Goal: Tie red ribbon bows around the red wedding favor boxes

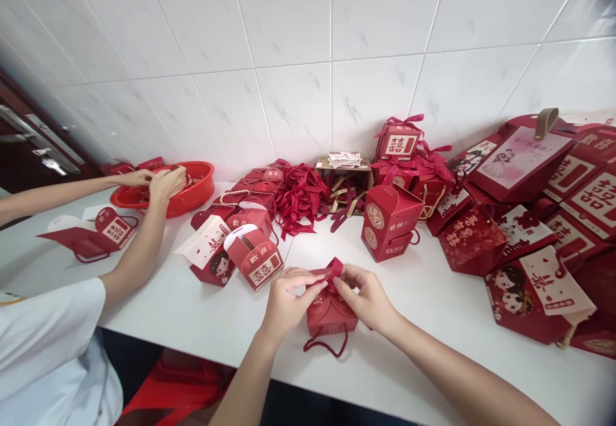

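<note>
Right in front of me on the white table stands a small red gift box (332, 320) with gold print, a red cord handle (332, 351) drooping over its near side. A dark red ribbon (335, 269) rises at the box's top. My left hand (291, 298) pinches the ribbon from the left, thumb and forefinger together. From the right, my right hand (366, 294) grips the ribbon the same way. Where the ribbon passes between the fingers is partly hidden. Behind the box lies a pile of loose red ribbons (301, 195).
At left a co-worker's hands (166, 182) reach into a red basin (199, 188). Several open boxes (260, 259) stand left of centre. Two stacked boxes (392, 221) are right of centre, and a heap of finished-looking boxes (524, 221) fills the right. A tiled wall (293, 105) bounds the back.
</note>
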The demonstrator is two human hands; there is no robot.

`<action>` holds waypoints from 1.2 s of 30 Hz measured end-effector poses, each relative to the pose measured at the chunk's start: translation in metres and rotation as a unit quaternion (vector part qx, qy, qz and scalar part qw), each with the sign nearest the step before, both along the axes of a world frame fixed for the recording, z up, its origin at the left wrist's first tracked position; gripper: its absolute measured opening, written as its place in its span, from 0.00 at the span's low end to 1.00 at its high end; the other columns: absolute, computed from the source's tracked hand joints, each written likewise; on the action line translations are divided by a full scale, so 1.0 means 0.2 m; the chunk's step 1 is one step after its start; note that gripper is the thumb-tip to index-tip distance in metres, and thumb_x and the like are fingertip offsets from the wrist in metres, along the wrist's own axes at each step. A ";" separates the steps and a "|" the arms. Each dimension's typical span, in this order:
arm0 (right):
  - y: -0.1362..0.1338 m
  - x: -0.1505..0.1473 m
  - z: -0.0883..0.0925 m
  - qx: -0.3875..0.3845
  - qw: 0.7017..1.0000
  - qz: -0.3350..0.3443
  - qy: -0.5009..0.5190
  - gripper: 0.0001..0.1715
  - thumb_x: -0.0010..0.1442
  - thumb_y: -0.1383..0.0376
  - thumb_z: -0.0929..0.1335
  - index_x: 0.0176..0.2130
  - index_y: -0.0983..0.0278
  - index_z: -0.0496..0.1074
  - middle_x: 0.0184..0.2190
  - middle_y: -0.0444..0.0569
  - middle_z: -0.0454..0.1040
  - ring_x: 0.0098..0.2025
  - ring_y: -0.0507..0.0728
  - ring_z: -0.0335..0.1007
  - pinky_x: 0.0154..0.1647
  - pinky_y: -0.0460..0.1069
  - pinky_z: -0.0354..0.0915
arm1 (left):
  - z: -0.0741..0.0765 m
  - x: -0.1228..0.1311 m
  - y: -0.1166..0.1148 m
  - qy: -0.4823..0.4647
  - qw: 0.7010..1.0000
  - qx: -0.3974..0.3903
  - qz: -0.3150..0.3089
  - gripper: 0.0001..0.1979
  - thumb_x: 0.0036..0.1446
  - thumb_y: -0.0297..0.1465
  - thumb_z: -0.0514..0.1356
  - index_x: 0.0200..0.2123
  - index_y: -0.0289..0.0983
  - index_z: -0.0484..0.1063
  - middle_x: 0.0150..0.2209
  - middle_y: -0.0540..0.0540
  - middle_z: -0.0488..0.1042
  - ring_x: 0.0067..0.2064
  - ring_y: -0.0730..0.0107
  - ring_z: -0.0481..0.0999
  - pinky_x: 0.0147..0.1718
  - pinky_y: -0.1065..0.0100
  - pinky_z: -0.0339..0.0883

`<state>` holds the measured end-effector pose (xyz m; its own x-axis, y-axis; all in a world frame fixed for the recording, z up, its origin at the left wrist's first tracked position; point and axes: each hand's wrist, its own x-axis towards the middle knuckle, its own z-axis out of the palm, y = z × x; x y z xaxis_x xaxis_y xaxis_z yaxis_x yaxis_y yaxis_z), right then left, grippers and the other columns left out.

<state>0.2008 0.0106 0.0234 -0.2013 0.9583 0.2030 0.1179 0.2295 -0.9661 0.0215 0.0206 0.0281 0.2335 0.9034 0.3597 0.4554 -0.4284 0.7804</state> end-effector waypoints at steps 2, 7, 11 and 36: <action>0.00 -0.01 -0.03 -0.014 0.999 -0.024 0.036 0.09 0.61 0.59 0.65 0.37 0.59 0.58 0.23 0.39 0.70 0.24 0.51 0.62 0.26 0.47 0.59 | -0.04 0.01 -0.02 -0.028 1.000 -0.001 0.013 0.07 0.56 0.33 0.63 0.35 0.40 0.81 0.35 0.45 0.82 0.40 0.60 0.79 0.45 0.59 0.72; -0.01 -0.01 -0.03 0.047 0.998 -0.032 -0.016 0.04 0.62 0.63 0.64 0.39 0.60 0.62 0.24 0.41 0.72 0.24 0.51 0.63 0.27 0.47 0.60 | -0.06 0.03 -0.04 -0.060 0.998 -0.007 0.010 0.06 0.56 0.30 0.62 0.36 0.38 0.80 0.38 0.44 0.81 0.43 0.62 0.80 0.45 0.63 0.75; -0.01 0.01 0.00 0.097 0.990 -0.043 -0.093 0.08 0.62 0.65 0.63 0.38 0.62 0.71 0.32 0.49 0.76 0.30 0.54 0.70 0.32 0.49 0.66 | -0.05 0.04 -0.04 -0.068 0.998 -0.002 0.006 0.06 0.54 0.26 0.62 0.34 0.39 0.79 0.37 0.46 0.81 0.41 0.64 0.80 0.44 0.64 0.74; 0.01 0.00 -0.03 -0.092 0.995 0.024 -0.024 0.24 0.59 0.46 0.66 0.31 0.61 0.79 0.62 0.54 0.63 0.66 0.66 0.53 0.66 0.63 0.47 | -0.10 0.05 -0.09 -0.069 0.995 -0.016 0.069 0.05 0.53 0.34 0.65 0.30 0.39 0.77 0.40 0.42 0.72 0.47 0.58 0.74 0.52 0.56 0.67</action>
<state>0.2005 0.0120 0.0180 -0.2527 0.9675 0.0140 0.1574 0.0554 -0.9860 0.0323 0.0035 0.0083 0.0574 0.9346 0.3511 0.3952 -0.3442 0.8517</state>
